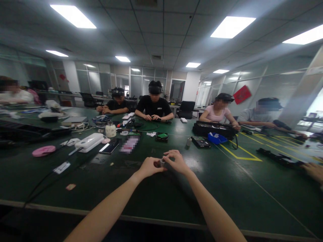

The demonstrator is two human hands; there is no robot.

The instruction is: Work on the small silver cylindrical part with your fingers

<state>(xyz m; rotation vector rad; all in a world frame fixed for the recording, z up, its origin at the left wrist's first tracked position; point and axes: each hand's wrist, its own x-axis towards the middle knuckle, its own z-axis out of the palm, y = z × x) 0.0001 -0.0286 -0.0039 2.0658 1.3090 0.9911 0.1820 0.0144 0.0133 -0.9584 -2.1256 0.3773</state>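
Observation:
My left hand (148,167) and my right hand (178,162) meet above the green tabletop (141,198). Between their fingertips is a small light-grey piece (162,161), too small and blurred to name. The left thumb and fingers curve around its left side. From the right, my right thumb and index finger pinch it, the other fingers bent above. Beyond the right hand, a small greyish cylinder (188,141) stands upright. Farther off lie a dark hard drive (201,142) and a small black device with a green board (162,136).
Left are a white power bank-like box (90,142), a dark phone (110,146), a pink ring (43,151) and a patterned jar (110,129). A blue tray (217,138) sits right, near yellow tape (248,158). Several people sit around the table; a co-worker's hand (314,171) shows far right.

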